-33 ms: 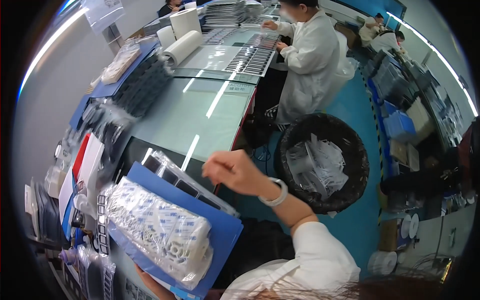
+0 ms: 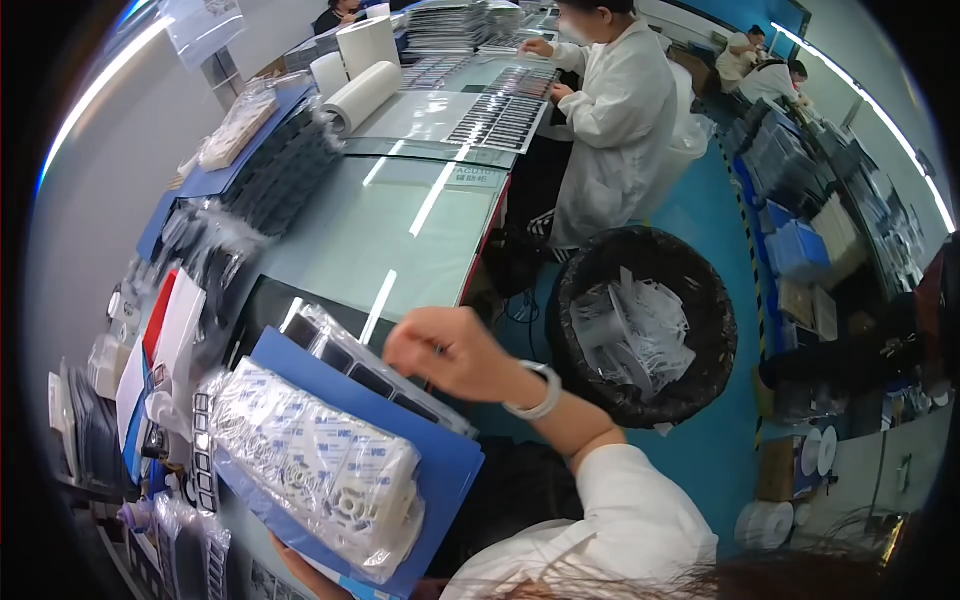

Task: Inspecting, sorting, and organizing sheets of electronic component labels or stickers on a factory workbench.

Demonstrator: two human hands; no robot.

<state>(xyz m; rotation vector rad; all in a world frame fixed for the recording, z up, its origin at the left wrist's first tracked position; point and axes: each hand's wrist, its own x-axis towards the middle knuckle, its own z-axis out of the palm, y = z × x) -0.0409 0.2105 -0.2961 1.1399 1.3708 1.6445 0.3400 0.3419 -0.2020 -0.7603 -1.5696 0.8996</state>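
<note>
My right hand (image 2: 447, 352), with a white band on the wrist, is raised with its fingers curled in. Whatever it may hold is hidden. Just left of it, black rectangular pieces in a clear plastic sleeve (image 2: 352, 358) stick out from behind a blue board (image 2: 447, 462). A clear bag of white parts on printed backing (image 2: 315, 460) lies on that board. Only a little of my left hand (image 2: 292, 562) shows, at the board's lower left edge; its fingers are hidden beneath.
A glass-topped table (image 2: 400, 235) stretches ahead. To the right stands a black-lined bin (image 2: 728, 330) holding white scraps. A person in a white coat (image 2: 620, 110) works at the table's far right side. Bagged goods and paper rolls (image 2: 365, 97) line the left side.
My right hand has shifted slightly left and down, toward the plastic-sleeved pieces. The board and the bag on it have hardly moved.
</note>
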